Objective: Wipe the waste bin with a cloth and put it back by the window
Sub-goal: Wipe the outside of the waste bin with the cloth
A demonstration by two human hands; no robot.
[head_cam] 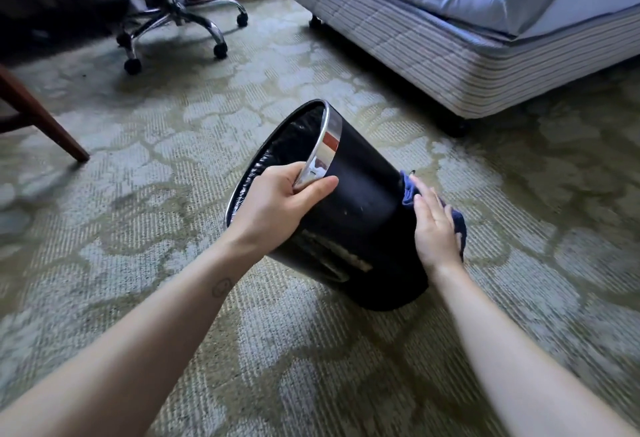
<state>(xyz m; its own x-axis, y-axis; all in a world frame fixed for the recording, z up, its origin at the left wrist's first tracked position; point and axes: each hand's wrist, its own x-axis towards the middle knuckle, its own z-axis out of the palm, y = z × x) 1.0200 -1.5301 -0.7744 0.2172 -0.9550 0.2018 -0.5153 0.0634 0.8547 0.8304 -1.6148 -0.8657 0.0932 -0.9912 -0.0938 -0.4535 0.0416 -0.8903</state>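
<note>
Left hand (280, 208) grips the chrome rim (329, 145) of the black waste bin (363, 201), thumb laid on the outside. Right hand (434, 225), fingers straight and together, presses a blue cloth (459, 225) flat against the bin's wall near its base. Bin is tilted, mouth toward the left, bottom edge resting on the patterned carpet (173, 194). Beyond: a wooden furniture leg (45, 117) at left, a wheeled office chair (173, 20) at far left, and a bed base (433, 41) at far right.
</note>
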